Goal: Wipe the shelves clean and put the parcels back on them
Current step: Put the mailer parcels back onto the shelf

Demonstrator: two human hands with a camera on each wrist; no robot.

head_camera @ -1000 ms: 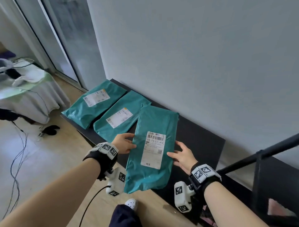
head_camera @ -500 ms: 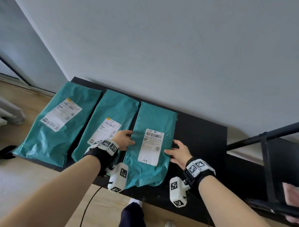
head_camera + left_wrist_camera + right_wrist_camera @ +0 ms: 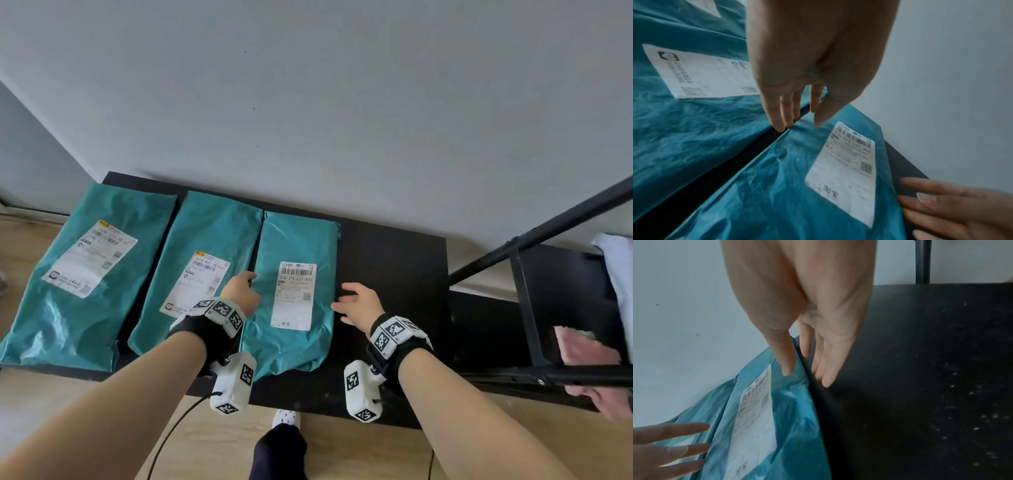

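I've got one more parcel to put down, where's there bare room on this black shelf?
Free: the bare black shelf between the third parcel and the shelf's right edge, beside the right hand. Crowded: the left side, three teal parcels lying nearly edge to edge.

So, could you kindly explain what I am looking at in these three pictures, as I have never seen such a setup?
There is no machine here: a person wears one camera on the head and one on each wrist. The head view looks down on a black shelf board against a grey wall. On it lie three teal plastic mailer parcels with white labels, side by side. The left hand touches the left edge of the rightmost teal parcel; the right hand hovers open at its right edge. Neither hand grips anything. The two wrist views show the same parcel from either side.
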